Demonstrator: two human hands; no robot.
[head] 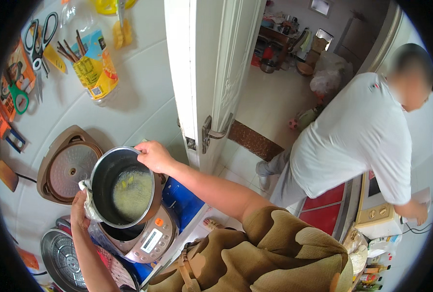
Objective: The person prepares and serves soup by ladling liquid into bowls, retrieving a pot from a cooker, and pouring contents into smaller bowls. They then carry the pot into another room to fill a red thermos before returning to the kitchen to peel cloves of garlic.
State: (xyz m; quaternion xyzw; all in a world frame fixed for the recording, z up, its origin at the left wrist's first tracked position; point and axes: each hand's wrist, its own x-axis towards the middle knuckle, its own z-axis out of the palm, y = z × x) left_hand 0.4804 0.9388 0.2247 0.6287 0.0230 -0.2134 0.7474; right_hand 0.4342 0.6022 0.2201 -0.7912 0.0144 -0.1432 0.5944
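Observation:
My right hand (155, 157) grips the rim of a dark-lined rice cooker inner pot (103, 179) at its upper side. My left hand (79, 210) holds the opposite side through a folded white cloth (88, 202). Inside the pot lies a pale, grainy food in liquid (134, 195), with a few yellow bits in it; rice seems likely. The pot hangs over the rice cooker body (147, 242), partly covering its dark opening. Behind the pot, the brown cooker lid (72, 169) stands raised.
A steamer tray (65, 255) sits beside the cooker. Scissors (37, 47) and a cut bottle of chopsticks (92, 65) are on the tiled wall. A white door (209, 73) stands ajar. Behind me, a person in a white shirt (351, 135) reaches by a microwave (375, 211).

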